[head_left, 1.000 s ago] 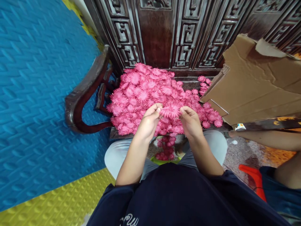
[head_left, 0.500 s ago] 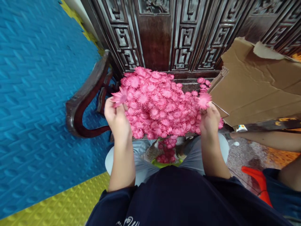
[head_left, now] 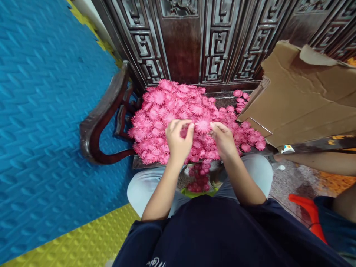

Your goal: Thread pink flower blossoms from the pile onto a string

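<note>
Both hands have come back together from the outer edges of the heap since half a second ago. I hold my left hand (head_left: pixel 178 141) and my right hand (head_left: pixel 224 139) close over the middle of the pile of pink fabric flower heads (head_left: pixel 167 107), which lies on the seat of a carved dark wooden chair (head_left: pixel 102 115) in front of my knees.

Grip state: the right fingers are pinched on one pink flower head (head_left: pixel 204 125) at its right edge. The left fingers are curled just beside its left edge, and I cannot tell whether they are clamped on a second piece or only touching.

Step in hand, as I judge it: joining or separating layers of a single flower between the two hands. The next move calls for a firm pinch on both sides and a straight, aligned pull or press.

A green container (head_left: pixel 194 191) with more pink pieces sits between my legs. A torn cardboard box (head_left: pixel 303 96) stands to the right, and another person's arm (head_left: pixel 319 163) reaches in below it.
</note>
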`<state>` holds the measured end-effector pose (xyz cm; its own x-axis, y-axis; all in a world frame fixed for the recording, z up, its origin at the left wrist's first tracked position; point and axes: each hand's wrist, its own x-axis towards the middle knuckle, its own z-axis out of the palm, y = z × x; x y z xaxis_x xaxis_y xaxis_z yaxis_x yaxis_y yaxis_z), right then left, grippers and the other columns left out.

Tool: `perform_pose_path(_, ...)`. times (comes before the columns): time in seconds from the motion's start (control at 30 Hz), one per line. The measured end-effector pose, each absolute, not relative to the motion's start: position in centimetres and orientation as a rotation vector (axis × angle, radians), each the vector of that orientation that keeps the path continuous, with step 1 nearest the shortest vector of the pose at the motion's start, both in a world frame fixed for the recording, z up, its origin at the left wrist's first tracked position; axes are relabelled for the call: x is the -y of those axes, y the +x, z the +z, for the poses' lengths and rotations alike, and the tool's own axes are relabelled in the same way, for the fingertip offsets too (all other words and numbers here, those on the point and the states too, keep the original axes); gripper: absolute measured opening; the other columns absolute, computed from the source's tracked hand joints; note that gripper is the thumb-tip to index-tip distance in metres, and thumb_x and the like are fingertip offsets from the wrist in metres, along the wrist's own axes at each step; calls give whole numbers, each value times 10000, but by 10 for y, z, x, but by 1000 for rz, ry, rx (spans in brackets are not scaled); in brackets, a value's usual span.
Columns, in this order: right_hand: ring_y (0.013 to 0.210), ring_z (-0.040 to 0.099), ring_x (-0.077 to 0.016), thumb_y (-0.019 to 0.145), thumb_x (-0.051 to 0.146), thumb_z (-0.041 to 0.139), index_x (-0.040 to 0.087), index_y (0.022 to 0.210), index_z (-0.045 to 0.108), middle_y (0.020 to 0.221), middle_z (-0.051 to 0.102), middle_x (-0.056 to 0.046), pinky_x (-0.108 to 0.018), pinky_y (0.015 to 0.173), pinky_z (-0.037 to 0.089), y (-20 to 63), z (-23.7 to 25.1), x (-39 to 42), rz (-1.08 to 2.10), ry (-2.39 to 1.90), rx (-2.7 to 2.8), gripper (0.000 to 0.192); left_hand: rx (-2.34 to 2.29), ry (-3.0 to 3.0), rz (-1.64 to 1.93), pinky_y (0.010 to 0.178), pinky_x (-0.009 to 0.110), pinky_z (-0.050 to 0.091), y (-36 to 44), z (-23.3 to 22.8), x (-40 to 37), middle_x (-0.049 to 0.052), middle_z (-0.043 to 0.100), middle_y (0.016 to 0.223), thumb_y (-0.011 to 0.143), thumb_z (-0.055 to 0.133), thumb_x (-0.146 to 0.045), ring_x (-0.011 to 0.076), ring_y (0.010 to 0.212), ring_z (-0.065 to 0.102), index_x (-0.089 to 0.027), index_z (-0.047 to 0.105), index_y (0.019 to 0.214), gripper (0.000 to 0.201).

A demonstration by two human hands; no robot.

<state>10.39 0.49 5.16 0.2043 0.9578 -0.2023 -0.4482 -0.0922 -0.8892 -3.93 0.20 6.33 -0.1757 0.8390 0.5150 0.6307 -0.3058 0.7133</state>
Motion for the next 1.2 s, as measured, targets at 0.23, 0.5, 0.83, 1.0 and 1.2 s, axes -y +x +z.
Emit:
perform_pose_path(0.23,584,522,-60,583,280,772,202,712,685,668,635,58,-222,609,408,98,59,4,1299,-1038,641,174,-1873,2063,1551,769,320,375,-29,76,16,25,641,818,763,678,-359,176,799,572,-229,704,882,178)
perform_pose_path(0.5,624,540,-67,559,275,791,203,659,661,669,638,51,-223,626,426,96,69,12,1322,-1007,629,179,-1776,2258,1504,724,320,358,-18,75,26,24,660,797,759,672,-420,176,791,575,-234,706,878,223)
perform_pose_path(0.83,609,545,-67,598,250,769,206,692,669,650,640,54,-244,698,458,100,70,17,1300,-997,701,144,-1797,2283,1472,690,321,339,-14,79,29,5,663,714,787,614,-242,162,711,570,-205,677,737,88)
perform_pose_path(1.0,627,564,-71,566,250,782,216,717,672,683,655,56,-262,731,474,99,70,18,1289,-1023,694,190,-1745,2089,1485,682,306,368,-15,79,27,-8,621,648,725,632,-195,148,664,552,-202,638,628,97)
perform_pose_path(1.2,679,571,-87,603,273,749,221,714,656,714,652,47,-281,782,466,99,71,19,1263,-1065,772,154,-1558,1820,1429,666,284,408,-17,85,30,-16,570,636,729,640,-213,124,642,532,-195,639,633,97)
